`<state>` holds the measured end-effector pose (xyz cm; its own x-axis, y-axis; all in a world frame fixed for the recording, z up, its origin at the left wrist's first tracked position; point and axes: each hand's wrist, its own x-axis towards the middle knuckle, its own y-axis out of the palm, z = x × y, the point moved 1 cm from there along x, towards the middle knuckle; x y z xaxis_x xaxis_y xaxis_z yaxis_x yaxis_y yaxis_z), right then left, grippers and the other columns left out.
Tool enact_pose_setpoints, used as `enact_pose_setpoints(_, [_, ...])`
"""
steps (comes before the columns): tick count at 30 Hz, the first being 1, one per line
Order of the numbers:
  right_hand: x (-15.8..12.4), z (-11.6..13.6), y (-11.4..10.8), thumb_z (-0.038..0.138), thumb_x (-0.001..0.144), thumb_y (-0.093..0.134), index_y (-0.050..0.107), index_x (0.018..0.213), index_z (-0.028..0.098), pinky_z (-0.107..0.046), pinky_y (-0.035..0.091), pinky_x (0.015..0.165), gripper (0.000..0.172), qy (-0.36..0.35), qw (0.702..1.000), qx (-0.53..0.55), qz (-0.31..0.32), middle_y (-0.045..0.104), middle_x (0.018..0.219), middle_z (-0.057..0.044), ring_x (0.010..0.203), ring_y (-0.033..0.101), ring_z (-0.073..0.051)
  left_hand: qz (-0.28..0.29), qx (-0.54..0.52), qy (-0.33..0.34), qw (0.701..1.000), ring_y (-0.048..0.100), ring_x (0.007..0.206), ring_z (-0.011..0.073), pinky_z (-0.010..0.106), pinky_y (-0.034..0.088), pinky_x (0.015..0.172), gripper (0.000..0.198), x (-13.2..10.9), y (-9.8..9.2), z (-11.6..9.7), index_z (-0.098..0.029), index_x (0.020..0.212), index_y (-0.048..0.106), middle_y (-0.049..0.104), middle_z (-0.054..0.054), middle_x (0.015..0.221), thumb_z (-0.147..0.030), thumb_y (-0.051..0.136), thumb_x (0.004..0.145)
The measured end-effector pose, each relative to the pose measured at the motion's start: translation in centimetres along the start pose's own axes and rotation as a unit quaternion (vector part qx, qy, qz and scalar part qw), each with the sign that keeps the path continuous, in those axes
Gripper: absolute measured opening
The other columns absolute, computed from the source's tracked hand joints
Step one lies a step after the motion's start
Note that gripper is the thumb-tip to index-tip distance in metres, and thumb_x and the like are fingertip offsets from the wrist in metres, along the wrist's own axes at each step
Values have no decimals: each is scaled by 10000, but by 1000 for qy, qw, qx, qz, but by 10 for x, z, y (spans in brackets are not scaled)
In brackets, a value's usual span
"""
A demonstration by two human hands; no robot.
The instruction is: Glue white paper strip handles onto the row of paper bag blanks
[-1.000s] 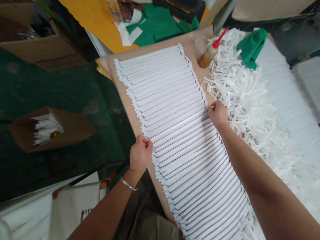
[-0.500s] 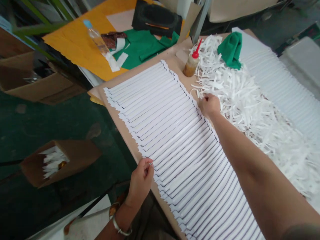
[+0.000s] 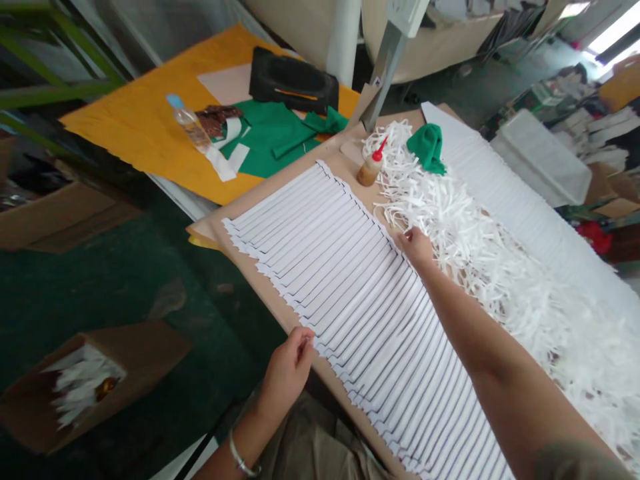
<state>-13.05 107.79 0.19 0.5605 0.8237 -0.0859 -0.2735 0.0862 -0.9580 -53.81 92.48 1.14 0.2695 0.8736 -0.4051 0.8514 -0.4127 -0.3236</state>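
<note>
Many white strips with dark edges (image 3: 325, 267) lie overlapped in a long row across the brown tabletop. My left hand (image 3: 293, 357), with a bangle at the wrist, pinches at the near left edge of the row, fingertips on the end of a white strip. Across the row, my right hand (image 3: 419, 248) is closed at the right edge, thumb and finger together at the other end of the strip. Its fingertips are partly hidden. Beside it spreads a heap of loose narrow white strips (image 3: 490, 260).
A red-tipped squeeze bottle (image 3: 370, 170) stands by the heap, and a green cloth (image 3: 427, 148) lies on it. Behind are an orange-covered table (image 3: 135, 127), a plastic bottle (image 3: 189, 123) and a black case (image 3: 293, 83). A cardboard box (image 3: 135, 360) sits on the floor at left.
The view has tilted up and shows more of the room behind. Both hands stay closed at the two edges of the row, with little movement against the strips.
</note>
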Motion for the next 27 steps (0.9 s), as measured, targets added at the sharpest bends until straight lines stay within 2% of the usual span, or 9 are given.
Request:
enact_pose_setpoints(4, [31,28,28,460,929,533,642,1117,159,-384,467,847,371,0,1000,10,1,714,1053,-177,948,647,-288,-46,-13,-42,998,666,665,206,284,517,576,283,-4,-16,12,-231,995,652,682,29,732,-462,535,881])
enact_pose_setpoints(7, [44,34,39,306,922,484,653,1049,155,-404,465,865,260,5,1000,-1,-6,697,1101,-201,972,639,-295,-76,-20,-81,994,654,610,214,281,492,495,301,-10,-21,16,-247,946,659,648,13,650,-514,552,856])
enact_pose_setpoints(10, [38,26,34,255,906,448,651,963,163,-393,472,843,231,5,1000,1,-11,689,1090,-196,948,636,-283,-84,-14,-95,992,663,621,218,284,500,496,291,-12,-17,15,-252,937,658,656,13,660,-510,549,859])
enact_pose_setpoints(12, [21,11,23,278,892,471,635,933,172,-373,475,815,200,-15,1000,4,-12,693,1055,-178,913,635,-268,-84,-7,-81,993,681,671,215,286,527,549,271,-10,-8,10,-241,954,658,687,24,726,-472,537,878])
enact_pose_setpoints(16, [-44,-37,-5,296,878,489,572,846,214,-332,459,708,120,-44,997,25,51,688,792,-93,742,634,-232,-41,12,7,999,698,790,201,307,574,724,230,8,32,-25,-222,1001,671,726,56,910,-370,514,922])
enact_pose_setpoints(19, [-110,-71,-26,315,875,496,536,802,240,-313,450,655,111,-59,990,54,114,664,698,-44,658,627,-211,42,-22,130,990,705,901,211,362,596,817,292,26,83,-75,-226,1128,678,702,114,1164,-222,453,943])
enact_pose_setpoints(22, [-173,-86,-52,364,896,490,534,811,253,-324,461,645,147,-90,976,98,171,656,673,-22,644,634,-216,128,-61,265,954,668,1166,256,400,589,943,528,37,140,-124,-228,1391,588,591,168,1433,-74,436,909])
enact_pose_setpoints(24, [-204,-90,-74,385,914,490,550,843,257,-333,468,637,158,-116,960,140,212,668,698,-19,648,637,-216,173,-58,299,937,645,1227,276,414,559,1003,519,39,168,-145,-184,1367,623,637,180,1378,-45,426,907])
enact_pose_setpoints(27, [-226,-102,-112,396,914,519,576,830,263,-339,470,610,168,-136,955,146,219,661,712,-24,638,618,-209,207,-44,268,940,732,904,250,368,586,837,314,33,182,-148,-222,1019,778,769,106,981,-91,521,898])
